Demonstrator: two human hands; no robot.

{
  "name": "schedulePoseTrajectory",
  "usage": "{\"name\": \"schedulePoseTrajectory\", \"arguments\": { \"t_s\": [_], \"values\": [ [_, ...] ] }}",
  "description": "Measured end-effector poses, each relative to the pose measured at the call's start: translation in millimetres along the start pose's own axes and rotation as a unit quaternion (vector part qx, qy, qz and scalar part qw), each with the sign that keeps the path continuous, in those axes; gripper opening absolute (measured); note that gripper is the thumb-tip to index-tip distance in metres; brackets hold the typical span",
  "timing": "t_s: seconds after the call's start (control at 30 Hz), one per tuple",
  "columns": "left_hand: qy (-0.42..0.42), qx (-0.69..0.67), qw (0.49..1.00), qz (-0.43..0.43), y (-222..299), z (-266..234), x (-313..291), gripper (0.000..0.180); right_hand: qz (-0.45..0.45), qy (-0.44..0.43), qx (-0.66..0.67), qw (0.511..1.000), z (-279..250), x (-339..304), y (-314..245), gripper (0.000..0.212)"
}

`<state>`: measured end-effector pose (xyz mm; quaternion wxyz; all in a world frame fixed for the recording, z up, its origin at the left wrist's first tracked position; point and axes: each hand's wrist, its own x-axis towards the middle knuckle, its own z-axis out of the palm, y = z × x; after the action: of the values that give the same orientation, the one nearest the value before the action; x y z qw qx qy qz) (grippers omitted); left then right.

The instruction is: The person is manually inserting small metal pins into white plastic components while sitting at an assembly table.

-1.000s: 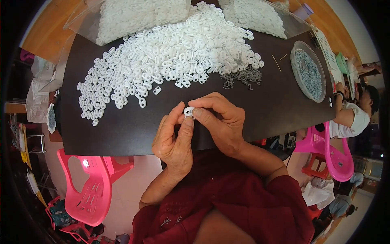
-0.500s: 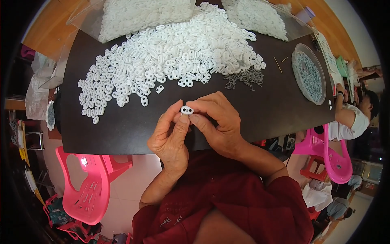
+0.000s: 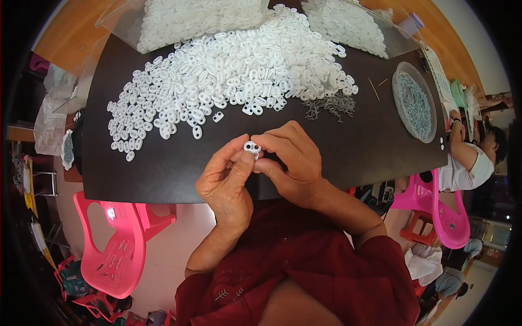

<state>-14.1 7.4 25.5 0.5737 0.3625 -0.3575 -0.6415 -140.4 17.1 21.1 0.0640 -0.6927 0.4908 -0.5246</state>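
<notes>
Between both hands, in front of my chest and above the table's near part, is a small white plastic piece with dark holes (image 3: 252,146), which looks like a two-hole cord lock. My left hand (image 3: 228,185) pinches it from the left, thumb on its near side. From the right, my right hand (image 3: 293,163) closes its thumb and fingertips on the same piece. The fingers hide part of its lower side. Beyond the hands spreads a large heap of similar white oval two-hole pieces (image 3: 217,76). At the heap's right lies a small pile of grey metal springs (image 3: 330,106).
Clear bins of white pieces (image 3: 201,24) (image 3: 348,27) stand at the back of the dark table (image 3: 157,174). A round clear tray (image 3: 397,103) of small bluish-grey parts sits at right, near two thin sticks (image 3: 374,88). Pink chairs (image 3: 117,255) flank me; another person (image 3: 467,157) sits at far right.
The white piece has tilted between my fingers and now shows more holes on its near side. My right fingers have shifted slightly around it. Both hands keep their grip.
</notes>
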Motion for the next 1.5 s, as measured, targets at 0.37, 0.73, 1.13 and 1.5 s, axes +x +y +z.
{"name": "schedulePoseTrajectory", "arguments": {
  "t_s": [0.37, 0.73, 1.13, 1.5],
  "values": [
    [-0.032, 0.028, 0.999, 0.019, -7.6, -12.8, 2.3, 0.021, 0.037, -0.003, 0.022, 0.999, 1.2, -0.1, -5.0, 0.034],
    [-0.037, 0.020, 0.996, 0.081, -14.7, -15.6, -1.4, 0.021, 0.033, 0.006, 0.047, 0.998, 4.7, -2.9, -7.5, 0.033],
    [-0.020, 0.021, 0.992, 0.120, -10.3, -12.0, -6.8, 0.021, 0.034, 0.000, 0.080, 0.996, 4.5, -1.1, -13.2, 0.029],
    [-0.009, 0.103, 0.983, 0.154, -13.8, -14.4, -6.8, 0.022, 0.034, 0.024, 0.066, 0.997, 13.0, -3.6, -14.5, 0.026]
  ]
}}
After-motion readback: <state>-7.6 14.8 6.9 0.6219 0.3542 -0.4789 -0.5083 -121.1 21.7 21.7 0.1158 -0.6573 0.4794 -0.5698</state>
